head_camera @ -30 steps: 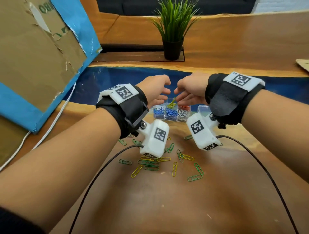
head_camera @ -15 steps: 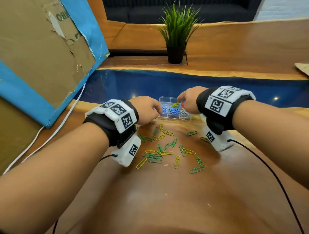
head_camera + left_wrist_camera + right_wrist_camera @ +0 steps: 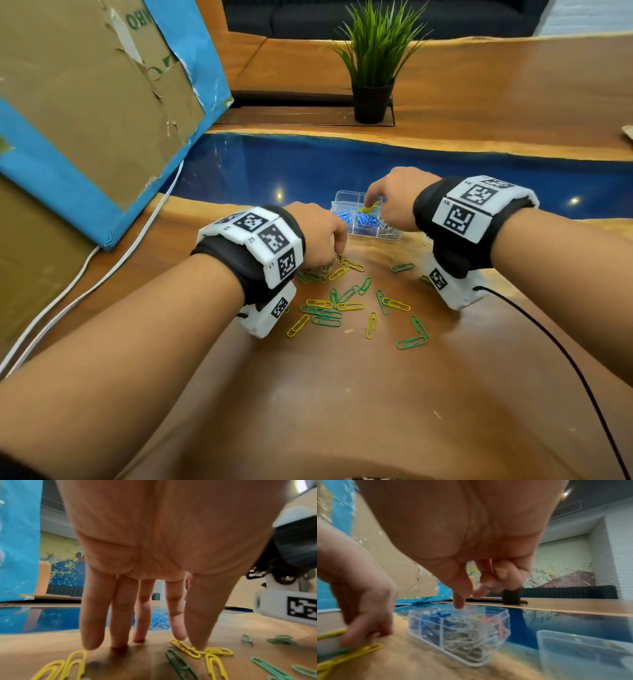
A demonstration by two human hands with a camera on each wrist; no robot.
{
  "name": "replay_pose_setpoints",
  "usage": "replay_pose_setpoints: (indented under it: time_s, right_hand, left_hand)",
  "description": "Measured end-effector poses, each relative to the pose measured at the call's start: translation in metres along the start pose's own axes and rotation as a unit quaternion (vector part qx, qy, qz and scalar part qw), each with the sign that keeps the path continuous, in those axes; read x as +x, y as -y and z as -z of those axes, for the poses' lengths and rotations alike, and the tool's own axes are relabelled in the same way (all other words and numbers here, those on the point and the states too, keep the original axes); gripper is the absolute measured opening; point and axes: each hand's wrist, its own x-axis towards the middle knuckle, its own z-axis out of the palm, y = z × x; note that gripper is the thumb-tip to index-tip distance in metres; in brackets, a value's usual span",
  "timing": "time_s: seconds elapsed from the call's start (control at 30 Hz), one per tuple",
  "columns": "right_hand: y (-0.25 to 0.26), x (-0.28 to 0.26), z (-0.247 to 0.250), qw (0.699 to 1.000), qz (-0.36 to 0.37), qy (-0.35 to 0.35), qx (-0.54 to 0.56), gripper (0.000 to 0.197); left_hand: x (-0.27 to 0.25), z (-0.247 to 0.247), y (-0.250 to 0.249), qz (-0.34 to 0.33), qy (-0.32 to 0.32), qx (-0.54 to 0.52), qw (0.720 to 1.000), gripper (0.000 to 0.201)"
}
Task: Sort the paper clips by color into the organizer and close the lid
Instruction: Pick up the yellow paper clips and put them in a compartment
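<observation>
We're mid-sort: blue, silver and red/orange clips already sit in the clear organizer (image 3: 363, 219) at 12 o'clock on the table (image 3: 342, 394), w/ yellow and green paper clips (image 3: 346, 301) loose in a scatter just below it toward 6. Lid (image 3: 583, 647) looks to be the clear piece lying at 3 o'clock of the organizer, so still off.

Right hand (image 3: 397, 200) is over the organizer's back row, fingers curled, and seems to pinch a yellow clip (image 3: 371, 206) above a compartment. In the wrist view the clip itself is hidden, so grip is a judgement from the head view.

Left hand (image 3: 317, 236) is at the scatter's 11 o'clock edge, fingers (image 3: 178, 622) straight and pointing down onto the wood, thumb tip on a yellow clip pair (image 3: 190, 649); nothing grasped yet.

To do this well:
- Right: drop the yellow only once it's squarely over the yellow cell, low to the rim so it won't bounce into blue next door
- Left: slide one yellow free w/ thumb + index before lifting, since two overlap there and may be hooked; a green one lies just beside at 5 o'clock, so we check colour before closing
- Keep wrist cams and cables off the scatter, or clips get swept abt
</observation>
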Motion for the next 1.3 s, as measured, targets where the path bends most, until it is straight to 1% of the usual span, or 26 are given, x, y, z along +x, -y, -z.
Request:
replay_pose_setpoints:
  time_s: [0.1, 0.13, 0.2, 0.23, 0.27, 0.33, 0.4, 0.47, 0.53, 0.6, 0.67, 0.7, 0.77, 0.8, 0.83, 0.87, 0.93, 0.97, 1.0, 1.03, 1.07, 1.13, 1.17, 1.2, 1.23, 1.3]
  right_hand:
    - [0.010, -0.013, -0.004, 0.998, 0.028, -0.045, 0.036, 0.024]
    - [0.015, -0.018, -0.007, 0.998, 0.036, -0.039, 0.037, 0.020]
    - [0.024, -0.025, -0.016, 0.998, 0.058, 0.003, 0.022, 0.019]
    - [0.028, -0.027, -0.020, 0.997, 0.068, 0.026, 0.012, 0.019]
    - [0.031, -0.028, -0.023, 0.996, 0.077, 0.040, 0.003, 0.017]
    - [0.035, -0.028, -0.026, 0.995, 0.091, 0.040, -0.012, 0.016]
    - [0.036, -0.026, -0.026, 0.995, 0.094, 0.034, -0.024, 0.017]
    - [0.036, -0.026, -0.026, 0.995, 0.093, 0.037, -0.024, 0.020]
    - [0.034, -0.028, -0.025, 0.995, 0.091, 0.038, -0.015, 0.022]
    - [0.029, -0.028, -0.025, 0.995, 0.090, 0.044, 0.001, 0.020]
    - [0.022, -0.031, -0.024, 0.994, 0.082, 0.060, 0.047, 0.009]
    - [0.018, -0.032, -0.024, 0.992, 0.079, 0.069, 0.077, 0.008]
    - [0.008, -0.034, -0.025, 0.984, 0.066, 0.094, 0.135, 0.015]
    - [0.004, -0.036, -0.026, 0.975, 0.053, 0.110, 0.186, 0.017]
    - [0.001, -0.039, -0.027, 0.957, 0.037, 0.132, 0.257, 0.019]
    - [-0.001, -0.043, -0.028, 0.928, 0.013, 0.154, 0.340, 0.024]
    - [-0.007, -0.049, -0.029, 0.848, -0.037, 0.181, 0.497, 0.028]
    - [-0.011, -0.052, -0.030, 0.813, -0.057, 0.182, 0.550, 0.026]
    - [-0.014, -0.055, -0.030, 0.791, -0.070, 0.181, 0.580, 0.024]
    - [-0.017, -0.057, -0.031, 0.799, -0.068, 0.172, 0.572, 0.020]
    - [-0.019, -0.061, -0.031, 0.838, -0.057, 0.151, 0.521, 0.017]
    - [-0.020, -0.069, -0.033, 0.945, -0.005, 0.102, 0.310, 0.013]
    - [-0.019, -0.074, -0.035, 0.974, 0.025, 0.088, 0.208, 0.010]
    - [-0.017, -0.078, -0.036, 0.986, 0.037, 0.088, 0.135, 0.009]
    - [-0.015, -0.081, -0.037, 0.990, 0.039, 0.095, 0.098, 0.011]
    - [-0.012, -0.083, -0.038, 0.992, 0.039, 0.091, 0.075, 0.010]
  left_hand:
    - [0.005, -0.002, -0.003, -0.004, -0.019, 0.024, 1.000, 0.013]
    - [0.007, -0.002, -0.003, -0.011, -0.026, 0.032, 0.999, 0.020]
    - [0.010, -0.002, -0.002, -0.024, -0.025, 0.055, 0.998, 0.034]
    - [0.010, 0.000, -0.003, -0.026, -0.020, 0.068, 0.997, 0.037]
    - [0.012, -0.001, -0.002, -0.030, -0.021, 0.076, 0.996, 0.035]
    - [0.014, -0.002, -0.003, -0.032, -0.014, 0.091, 0.995, 0.026]
    - [0.013, -0.002, -0.006, -0.021, -0.017, 0.095, 0.995, 0.002]
    - [0.013, -0.005, -0.004, -0.019, -0.028, 0.088, 0.996, 0.022]
    - [0.013, -0.005, -0.003, -0.014, -0.039, 0.079, 0.996, 0.026]
    - [0.013, -0.006, -0.003, -0.010, -0.043, 0.077, 0.996, 0.028]
    - [0.013, -0.006, -0.004, -0.005, -0.042, 0.082, 0.996, 0.025]
    - [0.013, -0.006, -0.005, -0.001, -0.041, 0.085, 0.996, 0.020]
    - [0.012, -0.005, -0.006, -0.006, -0.042, 0.087, 0.995, 0.011]
    - [0.011, -0.005, -0.006, -0.009, -0.041, 0.083, 0.996, 0.010]
    - [0.011, -0.005, -0.007, -0.011, -0.041, 0.078, 0.996, 0.011]
    - [0.011, -0.006, -0.006, -0.014, -0.041, 0.068, 0.997, 0.013]
    - [0.008, -0.003, -0.004, -0.014, -0.030, 0.030, 0.999, 0.014]
    - [0.006, 0.000, -0.001, -0.015, -0.024, -0.004, 1.000, 0.013]
    - [0.005, 0.002, 0.002, -0.018, -0.025, -0.042, 0.999, 0.012]
    - [0.003, 0.005, 0.004, -0.019, -0.033, -0.079, 0.996, 0.011]
    - [0.001, 0.006, 0.005, -0.020, -0.041, -0.118, 0.992, 0.009]
    - [-0.002, 0.004, 0.006, -0.023, -0.031, -0.205, 0.978, 0.010]
    - [-0.003, 0.002, 0.005, -0.026, -0.016, -0.244, 0.969, 0.011]
    - [-0.003, 0.000, 0.005, -0.027, -0.006, -0.268, 0.963, 0.011]
    - [-0.003, -0.001, 0.005, -0.027, -0.003, -0.277, 0.961, 0.012]
    - [0.000, -0.002, 0.004, -0.019, 0.001, -0.276, 0.961, 0.017]
